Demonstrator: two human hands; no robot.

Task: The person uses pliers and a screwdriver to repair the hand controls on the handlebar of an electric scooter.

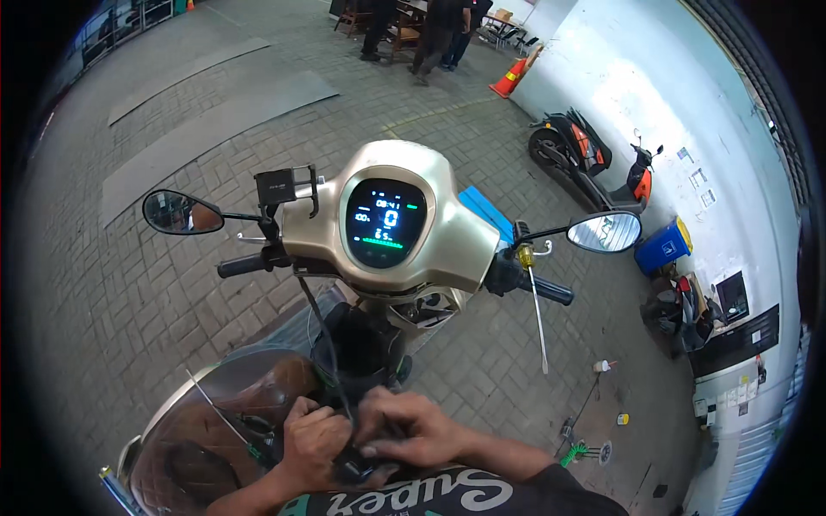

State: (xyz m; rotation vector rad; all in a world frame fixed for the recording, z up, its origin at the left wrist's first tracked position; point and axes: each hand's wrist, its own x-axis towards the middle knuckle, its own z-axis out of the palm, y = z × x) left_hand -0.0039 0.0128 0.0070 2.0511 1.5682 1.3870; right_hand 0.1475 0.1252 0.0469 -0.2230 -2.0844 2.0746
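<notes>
My left hand (314,437) is closed around a black cable (323,331), which hangs from the left handlebar of a gold scooter (409,168). Close against it, my right hand (409,428) has its fingers curled in and slightly blurred; what they pinch is hidden. Below the hands, near my lap, a small dark part (353,469) shows. On the brown seat (194,430), wrapped in clear plastic, lies a screwdriver with a green handle (252,451). The lit dashboard (387,224) faces me.
A yellow-handled screwdriver (535,314) hangs by the right grip (551,291). Mirrors stick out on both sides. A black phone holder (277,187) sits at the left bar. To the right are a parked orange-and-black scooter (594,159), a blue bin (667,248) and a green coiled hose (575,451).
</notes>
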